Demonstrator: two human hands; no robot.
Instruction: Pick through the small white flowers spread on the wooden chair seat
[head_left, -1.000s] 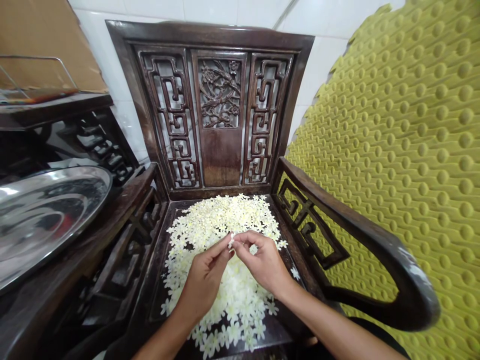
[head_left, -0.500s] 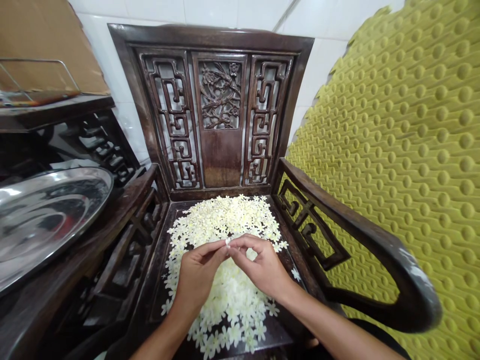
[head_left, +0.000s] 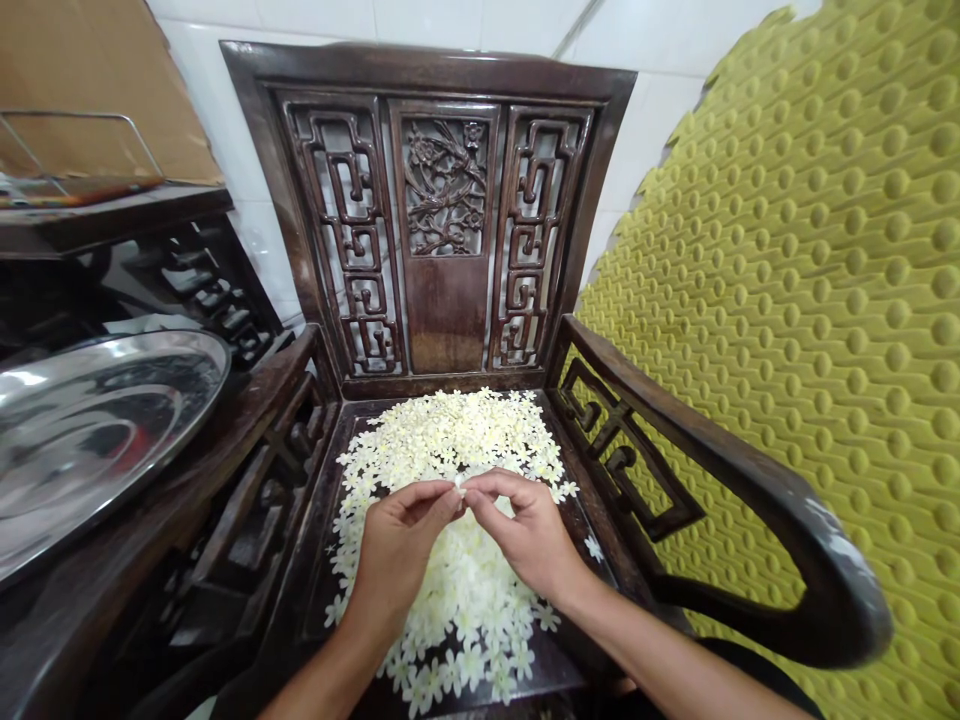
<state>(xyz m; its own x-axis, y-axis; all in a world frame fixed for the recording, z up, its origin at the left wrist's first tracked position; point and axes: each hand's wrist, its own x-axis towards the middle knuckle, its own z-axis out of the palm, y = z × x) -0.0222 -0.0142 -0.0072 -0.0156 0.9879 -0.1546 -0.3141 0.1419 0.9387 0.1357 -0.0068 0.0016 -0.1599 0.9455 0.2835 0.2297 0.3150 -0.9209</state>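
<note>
Over the chair seat, my left hand (head_left: 397, 540) and my right hand (head_left: 526, 528) meet fingertip to fingertip. Between their pinched thumbs and index fingers is a small white flower (head_left: 459, 484), mostly covered by the fingers. Both hands are closed on it. Beneath and around them lies a thick layer of pale yellow-white flowers (head_left: 442, 435), spread across the dark wooden seat (head_left: 574, 545). One single flower (head_left: 593, 547) lies apart near the seat's right edge.
The carved chair back (head_left: 448, 305) rises behind the flowers. Wooden armrests flank the seat, the right armrest (head_left: 720, 440) curving toward me. A round metal tray (head_left: 172, 400) rests at the left. A yellow bumpy foam mat (head_left: 825, 250) stands at the right.
The fingertips have shifted very slightly around the small white flower, which shows a little differently between them. The view has moved a touch; the hands keep their pinch.
</note>
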